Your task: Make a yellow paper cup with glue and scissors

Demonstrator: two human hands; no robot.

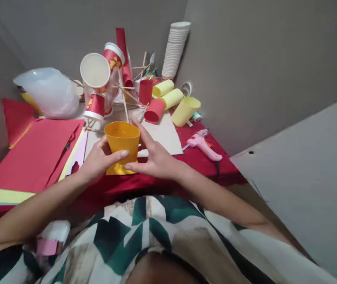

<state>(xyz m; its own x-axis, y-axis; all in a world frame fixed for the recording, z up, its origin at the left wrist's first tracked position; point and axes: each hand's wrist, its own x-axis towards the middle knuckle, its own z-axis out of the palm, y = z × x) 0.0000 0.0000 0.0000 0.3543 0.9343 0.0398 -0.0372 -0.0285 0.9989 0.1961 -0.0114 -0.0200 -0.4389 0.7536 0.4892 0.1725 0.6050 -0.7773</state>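
An orange paper tube (124, 142) stands upright between my hands at the table's front, its top opening facing me. Below it shows an orange paper piece (118, 169); I cannot tell whether the two are joined. My left hand (99, 159) grips the tube's left side, thumb across its front. My right hand (158, 157) closes on its right side, thumb low on the front and index finger reaching up beside the rim. Fingers behind the tube are hidden. Just beyond lies a white board (168, 138).
Red paper sheets (38, 150) lie left, near a plastic bag (50, 90). Red printed cups (95, 105) and wooden sticks (124, 102) crowd the back. Yellow paper tubes (186, 110), a tall stack of white cups (176, 51) and a pink glue gun (204, 146) are right.
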